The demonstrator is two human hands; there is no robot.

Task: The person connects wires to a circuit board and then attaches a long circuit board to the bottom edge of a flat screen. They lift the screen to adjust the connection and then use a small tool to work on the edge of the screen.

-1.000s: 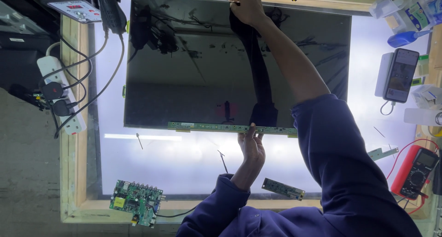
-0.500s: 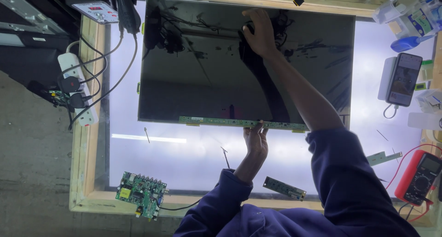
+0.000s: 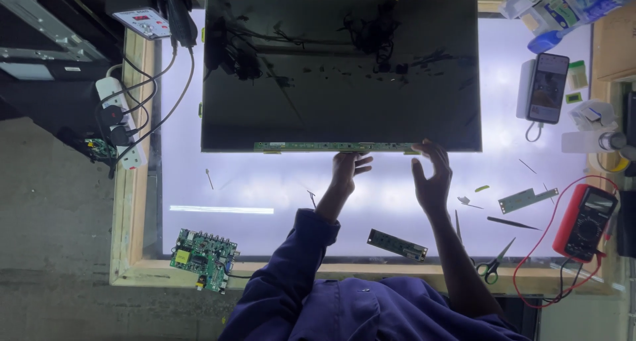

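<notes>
dark glass panel [image 3: 341, 72] lies flat on lit table [image 3: 291, 188], its near edge carrying a thin green strip [image 3: 331, 146]. left hand [image 3: 348, 170] touches that edge from below, fingers loosely spread, not clamped on anything. right hand [image 3: 432, 175] hovers just beside the edge, palm open, fingers curled, holding nothing. small board [image 3: 397, 244] lies near both wrists. scissors [image 3: 491, 264] and red meter [image 3: 585, 222] sit to the right, green board [image 3: 204, 251] at the left frame, phone [image 3: 547, 88] beside the panel.
</notes>
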